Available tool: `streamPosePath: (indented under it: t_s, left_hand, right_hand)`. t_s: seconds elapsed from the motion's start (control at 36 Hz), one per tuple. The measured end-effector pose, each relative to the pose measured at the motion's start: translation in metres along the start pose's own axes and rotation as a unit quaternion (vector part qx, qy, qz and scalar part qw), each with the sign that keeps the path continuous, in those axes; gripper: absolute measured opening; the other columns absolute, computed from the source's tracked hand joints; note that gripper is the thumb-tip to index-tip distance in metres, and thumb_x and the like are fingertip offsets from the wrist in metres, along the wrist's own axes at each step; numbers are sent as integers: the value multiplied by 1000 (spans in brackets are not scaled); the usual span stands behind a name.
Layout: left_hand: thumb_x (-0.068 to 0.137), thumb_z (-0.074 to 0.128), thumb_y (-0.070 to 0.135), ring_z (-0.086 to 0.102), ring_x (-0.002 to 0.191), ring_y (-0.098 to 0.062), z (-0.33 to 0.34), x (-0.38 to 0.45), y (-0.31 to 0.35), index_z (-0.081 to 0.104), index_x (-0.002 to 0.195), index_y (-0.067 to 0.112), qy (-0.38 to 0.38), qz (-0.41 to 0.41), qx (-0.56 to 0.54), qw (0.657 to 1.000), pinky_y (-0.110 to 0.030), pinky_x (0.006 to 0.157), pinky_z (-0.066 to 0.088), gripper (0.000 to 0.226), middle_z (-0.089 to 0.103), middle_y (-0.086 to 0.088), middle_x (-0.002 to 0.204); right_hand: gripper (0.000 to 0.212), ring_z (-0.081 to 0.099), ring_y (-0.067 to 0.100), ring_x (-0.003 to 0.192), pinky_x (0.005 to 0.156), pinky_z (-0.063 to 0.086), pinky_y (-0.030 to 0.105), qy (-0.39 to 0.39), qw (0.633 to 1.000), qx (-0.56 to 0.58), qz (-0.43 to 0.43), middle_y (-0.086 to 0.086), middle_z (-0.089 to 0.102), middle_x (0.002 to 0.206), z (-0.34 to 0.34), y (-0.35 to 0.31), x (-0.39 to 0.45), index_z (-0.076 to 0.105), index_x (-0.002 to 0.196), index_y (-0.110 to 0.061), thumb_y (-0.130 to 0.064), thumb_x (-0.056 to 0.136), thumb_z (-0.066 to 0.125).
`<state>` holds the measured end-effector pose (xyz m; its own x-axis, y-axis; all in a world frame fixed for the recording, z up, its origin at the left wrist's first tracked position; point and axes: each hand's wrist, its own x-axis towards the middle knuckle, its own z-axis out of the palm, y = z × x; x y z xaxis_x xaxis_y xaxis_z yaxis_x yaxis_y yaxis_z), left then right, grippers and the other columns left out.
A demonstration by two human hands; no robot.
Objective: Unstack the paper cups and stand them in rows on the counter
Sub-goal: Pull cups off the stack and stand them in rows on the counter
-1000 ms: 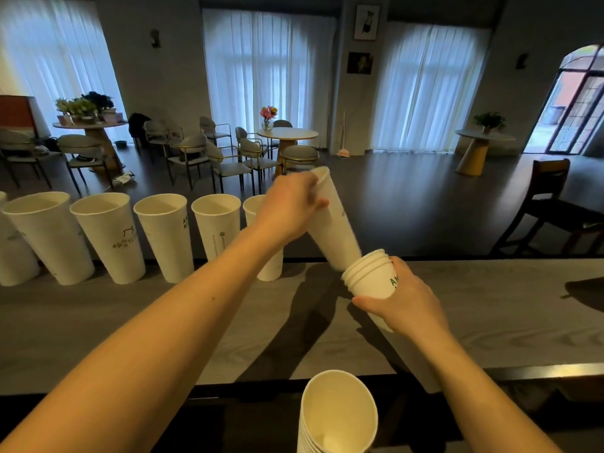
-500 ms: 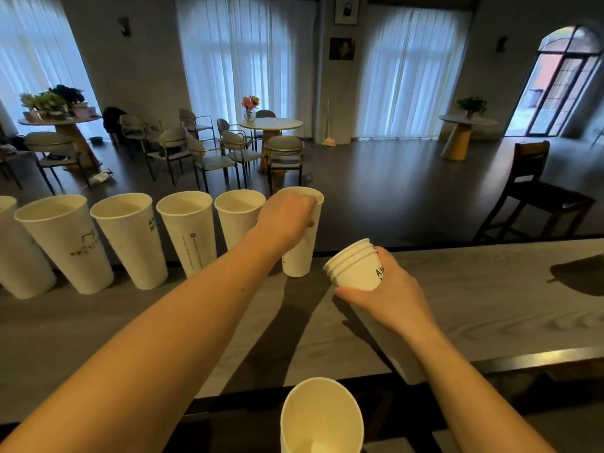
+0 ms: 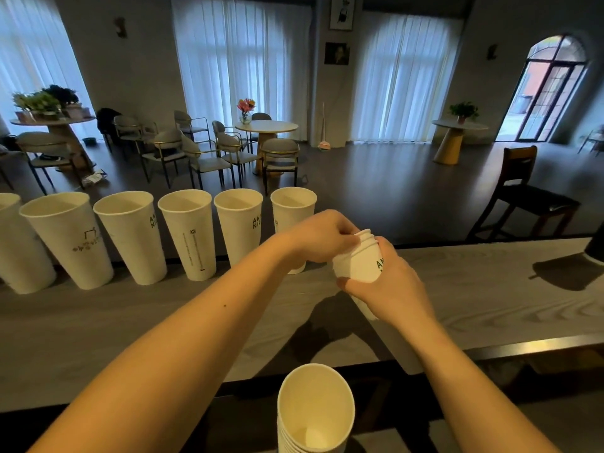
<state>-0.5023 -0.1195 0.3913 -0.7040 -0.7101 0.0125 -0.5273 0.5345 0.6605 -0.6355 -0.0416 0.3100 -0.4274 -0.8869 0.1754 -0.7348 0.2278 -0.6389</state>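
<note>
hidden: leftmost cup in the row cut off by frame edge at 9 o'clock; base of the rightmost cup covered by L wrist; lower end of held stack hidden behind R hand; small print on cups unreadable.
cut off: dark object at 3 o'clock edge, only a sliver + its shadow, can't ID.
L hand: L hand curled, fingertips pinching the rims at top of held stack.
R hand: R hand wrapped round the stack body, thumb on the near side, firm grip.
stack: tilted, rims toward 11 o'clock, held above counter, centre frame, just right of row's end.
row: cups upright along counter's far edge, running 9 to 12 o'clock, mouths up, near each other.
2nd stack: nested cups at 6 o'clock, mouth facing cam, sitting below counter's near edge, bottom cut off.
counter: grey wood-grain counter, dark trim on near edge, hand shadows under the arms.
room: cafe hall, dark floor, white curtains on tall windows, arched door at 2 o'clock.
around: round table w/ flowers + chairs at 12, plant table at 10, small table w/ plant at 1, dark wooden chair at 3.
in the way: both forearms cross the counter's middle.
</note>
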Motion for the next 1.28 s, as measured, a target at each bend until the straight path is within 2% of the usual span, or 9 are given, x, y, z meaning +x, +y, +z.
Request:
streamPosePath:
  t_s: [0.11, 0.25, 0.42, 0.5, 0.72, 0.89, 1.11, 1.19, 1.28]
  left_hand:
    - [94, 61, 26, 61, 91, -11, 0, -2, 2, 72, 112, 18, 22, -5, -48, 999, -22, 70, 46, 22, 69, 4, 99]
    - [85, 72, 28, 64, 91, -14, -2, -3, 12, 71, 106, 17, 90, 3, -32, 995, -27, 73, 54, 24, 69, 2, 97]
    - [92, 63, 30, 60, 102, -16, -23, 9, 28, 63, 124, 14, 271, 44, 32, 961, -29, 82, 46, 36, 66, -3, 114]
    - [94, 61, 30, 62, 104, -23, -23, 21, 24, 61, 120, 14, 330, 44, 74, 940, -41, 87, 52, 31, 66, -6, 114]
    - [95, 59, 17, 64, 103, -32, 21, 59, 7, 63, 116, 6, 175, 4, 264, 948, -42, 91, 53, 24, 64, -17, 115]
    - [94, 62, 20, 66, 100, -29, 28, 82, -10, 62, 120, 12, 197, 37, 394, 897, -36, 79, 53, 27, 68, -12, 111]
    - [92, 65, 18, 59, 114, -31, 28, 95, -19, 54, 133, 10, 215, 58, 358, 907, -39, 94, 49, 43, 58, -13, 133]
    - [91, 64, 18, 53, 122, -32, 28, 84, -15, 54, 133, 7, 319, 142, 320, 881, -44, 109, 35, 45, 58, -14, 134]
    - [94, 59, 23, 55, 113, -22, 39, 55, 8, 60, 124, 15, 394, 203, 174, 879, -38, 101, 40, 31, 65, -4, 120]
  right_hand:
    - [99, 58, 24, 106, 81, 56, 47, 9, 1000, -6, -6, 0, 57, 120, -9, -2, -8, 25, 143, -43, -63, 60, 74]
    - [103, 54, 27, 114, 83, 51, 44, 8, 1000, 5, 1, 3, 50, 128, -18, 0, -15, 17, 150, -41, -53, 69, 78]
    - [96, 55, 32, 111, 82, 49, 43, 19, 998, -40, 32, 6, 49, 126, -38, 12, -14, 22, 146, -40, -55, 70, 79]
    - [96, 55, 34, 113, 83, 50, 44, 4, 995, -65, 69, 8, 50, 127, -43, 24, -13, 24, 146, -38, -57, 70, 79]
    - [100, 55, 32, 116, 79, 45, 39, 7, 996, -44, 75, 7, 51, 129, -32, 36, -6, 22, 150, -38, -57, 70, 80]
    - [101, 53, 27, 116, 80, 46, 37, 4, 998, -15, 66, 5, 51, 131, -29, 36, 4, 21, 152, -37, -55, 72, 80]
    - [100, 54, 27, 118, 87, 50, 40, -1, 998, -13, 58, 4, 53, 133, -29, 40, 9, 25, 150, -36, -57, 70, 81]
    - [100, 55, 26, 115, 85, 49, 39, 4, 998, -12, 57, 3, 53, 130, -33, 40, 8, 25, 149, -37, -58, 69, 81]
    - [95, 55, 25, 110, 80, 47, 36, 9, 999, 2, 52, 1, 55, 125, -37, 39, 5, 29, 144, -41, -60, 66, 80]
